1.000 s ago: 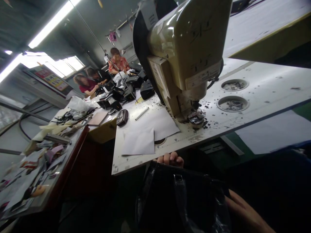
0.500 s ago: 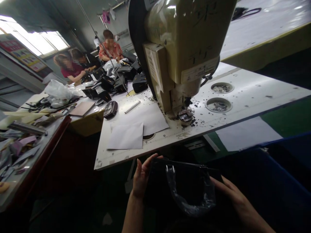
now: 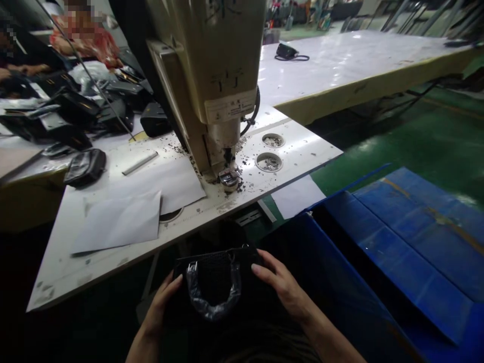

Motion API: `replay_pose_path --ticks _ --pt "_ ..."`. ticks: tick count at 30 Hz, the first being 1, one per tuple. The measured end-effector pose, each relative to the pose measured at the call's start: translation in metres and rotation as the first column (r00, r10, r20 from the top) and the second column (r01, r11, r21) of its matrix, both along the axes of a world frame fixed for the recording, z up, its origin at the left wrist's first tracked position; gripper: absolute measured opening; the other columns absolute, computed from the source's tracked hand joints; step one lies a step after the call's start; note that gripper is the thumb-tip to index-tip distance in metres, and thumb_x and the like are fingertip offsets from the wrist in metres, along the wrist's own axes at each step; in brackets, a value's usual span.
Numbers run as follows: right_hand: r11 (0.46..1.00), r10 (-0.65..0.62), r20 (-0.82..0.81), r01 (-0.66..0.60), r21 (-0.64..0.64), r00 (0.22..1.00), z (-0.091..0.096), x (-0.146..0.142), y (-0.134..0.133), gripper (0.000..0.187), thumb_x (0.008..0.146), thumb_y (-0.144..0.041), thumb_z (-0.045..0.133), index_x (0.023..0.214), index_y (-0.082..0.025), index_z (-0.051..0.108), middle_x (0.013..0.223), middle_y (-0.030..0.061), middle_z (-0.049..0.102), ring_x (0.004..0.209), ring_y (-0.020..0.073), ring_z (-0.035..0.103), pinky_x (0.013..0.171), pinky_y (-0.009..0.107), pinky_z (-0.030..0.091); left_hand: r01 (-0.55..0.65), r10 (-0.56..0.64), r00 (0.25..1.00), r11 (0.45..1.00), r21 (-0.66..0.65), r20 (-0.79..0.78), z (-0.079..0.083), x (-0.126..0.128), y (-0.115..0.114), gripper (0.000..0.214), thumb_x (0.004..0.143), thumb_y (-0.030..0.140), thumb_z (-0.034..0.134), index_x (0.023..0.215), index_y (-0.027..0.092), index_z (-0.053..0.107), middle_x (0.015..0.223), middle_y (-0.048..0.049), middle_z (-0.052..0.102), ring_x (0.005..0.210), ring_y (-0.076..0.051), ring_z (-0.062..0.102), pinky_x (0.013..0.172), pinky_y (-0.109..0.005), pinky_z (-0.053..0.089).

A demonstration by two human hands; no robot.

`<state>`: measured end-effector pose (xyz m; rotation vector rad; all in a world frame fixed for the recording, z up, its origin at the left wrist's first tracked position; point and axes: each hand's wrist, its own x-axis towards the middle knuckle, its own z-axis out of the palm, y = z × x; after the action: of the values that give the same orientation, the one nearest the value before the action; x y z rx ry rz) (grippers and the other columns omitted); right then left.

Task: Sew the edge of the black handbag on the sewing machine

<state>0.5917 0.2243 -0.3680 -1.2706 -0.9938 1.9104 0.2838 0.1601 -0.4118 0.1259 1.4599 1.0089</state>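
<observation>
A black handbag (image 3: 247,297) is held low in front of me, below the edge of the machine table. Its curved handle (image 3: 214,310) is wrapped in clear plastic and hangs down over the front. My left hand (image 3: 162,297) grips the bag's left side, thumb on the near face. On the right side, my right hand (image 3: 282,285) grips it near the top corner, thumb in front and fingers behind. The bag's lower part merges into the dark. Past its top edge stands a sewing machine (image 3: 223,65), its head above a small round metal plate (image 3: 229,177).
White paper sheets (image 3: 121,222), a metal bar (image 3: 139,163) and a black pouch (image 3: 86,167) lie on the white table (image 3: 56,267). Scraps surround two round cups (image 3: 269,162). A blue box (image 3: 423,222) stands at right. Black bags (image 3: 113,111) and a person (image 3: 85,38) are at back left.
The view has swung right, bringing the blue box and green floor into sight. My right thumb now lies on the bag's front face, and the left fingers have gone behind it.
</observation>
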Motion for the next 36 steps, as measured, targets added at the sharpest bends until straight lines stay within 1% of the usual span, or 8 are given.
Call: replay_pose_path --ticks 3,8,13,16,21,27,30,36 --pt "1.0 -0.002 0.008 0.002 -0.016 1.0 -0.002 -0.001 0.0 0.044 0.092 -0.051 0.074 0.126 -0.024 0.071 0.126 0.0052 0.076 0.121 0.0337 0.066 0.107 0.046 0.048 0.005 -0.005 1.0 1.0 0.005 0.021 -0.001 -0.001 -0.002 0.058 0.077 0.032 0.086 0.13 0.016 0.069 0.109 -0.0111 0.083 0.094 -0.033 0.08 0.074 -0.034 0.064" --pt "0.998 -0.031 0.052 0.034 -0.044 0.998 -0.006 -0.002 -0.001 0.047 0.089 -0.054 0.076 0.125 -0.025 0.073 0.128 0.0049 0.076 0.124 0.0343 0.065 0.109 0.045 0.048 -0.048 0.048 0.999 0.999 -0.006 0.016 0.006 0.001 -0.001 0.054 0.076 0.027 0.086 0.128 0.018 0.071 0.108 -0.0091 0.084 0.102 -0.032 0.079 0.085 -0.034 0.064" --pt "0.998 -0.025 0.0 0.025 -0.054 1.0 -0.007 -0.002 -0.003 0.046 0.091 -0.051 0.075 0.13 -0.028 0.07 0.132 0.0046 0.074 0.124 0.0326 0.065 0.11 0.046 0.047 -0.032 0.032 0.999 0.998 -0.062 -0.004 0.01 0.004 -0.002 0.04 0.075 0.029 0.085 0.113 0.017 0.077 0.098 -0.009 0.085 0.094 -0.033 0.081 0.072 -0.033 0.065" --pt "1.0 -0.008 -0.023 0.008 -0.028 1.0 -0.007 -0.001 -0.004 0.048 0.091 -0.048 0.076 0.133 -0.027 0.068 0.135 0.0057 0.072 0.126 0.0327 0.064 0.112 0.047 0.046 -0.044 0.045 0.999 0.998 -0.047 0.019 0.004 0.004 -0.005 0.037 0.072 0.027 0.085 0.107 0.016 0.078 0.092 -0.0081 0.085 0.089 -0.032 0.081 0.073 -0.033 0.064" --pt "0.998 0.041 -0.056 -0.039 0.047 0.998 -0.016 -0.001 -0.008 0.061 0.084 -0.041 0.084 0.14 -0.028 0.062 0.14 0.0063 0.07 0.132 0.0335 0.061 0.116 0.05 0.042 -0.051 0.052 0.995 0.999 -0.017 0.084 -0.017 -0.001 -0.011 0.037 0.066 0.022 0.085 0.102 0.016 0.08 0.086 -0.0056 0.084 0.075 -0.027 0.08 0.073 -0.034 0.062" --pt "0.995 0.06 -0.049 -0.056 0.081 0.997 -0.026 -0.002 -0.014 0.071 0.079 -0.041 0.089 0.142 -0.03 0.06 0.144 0.0066 0.067 0.137 0.0341 0.057 0.118 0.051 0.041 -0.107 0.105 0.99 0.994 0.015 0.092 -0.028 -0.006 -0.016 0.024 0.067 0.03 0.091 0.085 0.02 0.079 0.073 0.0007 0.08 0.062 -0.021 0.075 0.06 -0.028 0.058" --pt "0.995 0.071 -0.044 -0.068 0.071 0.997 -0.027 -0.002 -0.015 0.075 0.077 -0.042 0.09 0.144 -0.028 0.059 0.146 0.0083 0.065 0.138 0.0346 0.056 0.119 0.052 0.039 -0.133 0.129 0.987 0.991 0.034 0.093 -0.025 -0.006 -0.017 0.031 0.067 0.031 0.092 0.093 0.021 0.08 0.08 0.0012 0.082 0.066 -0.02 0.076 0.062 -0.027 0.059" --pt "0.997 0.065 -0.053 -0.062 0.05 0.996 -0.031 -0.002 -0.015 0.08 0.075 -0.041 0.091 0.146 -0.03 0.056 0.149 0.0082 0.063 0.142 0.0333 0.052 0.121 0.051 0.036 -0.134 0.128 0.989 0.989 0.07 0.078 -0.012 -0.003 -0.016 0.063 0.071 0.031 0.091 0.13 0.022 0.071 0.088 -0.0011 0.084 0.073 -0.023 0.079 0.066 -0.028 0.062"
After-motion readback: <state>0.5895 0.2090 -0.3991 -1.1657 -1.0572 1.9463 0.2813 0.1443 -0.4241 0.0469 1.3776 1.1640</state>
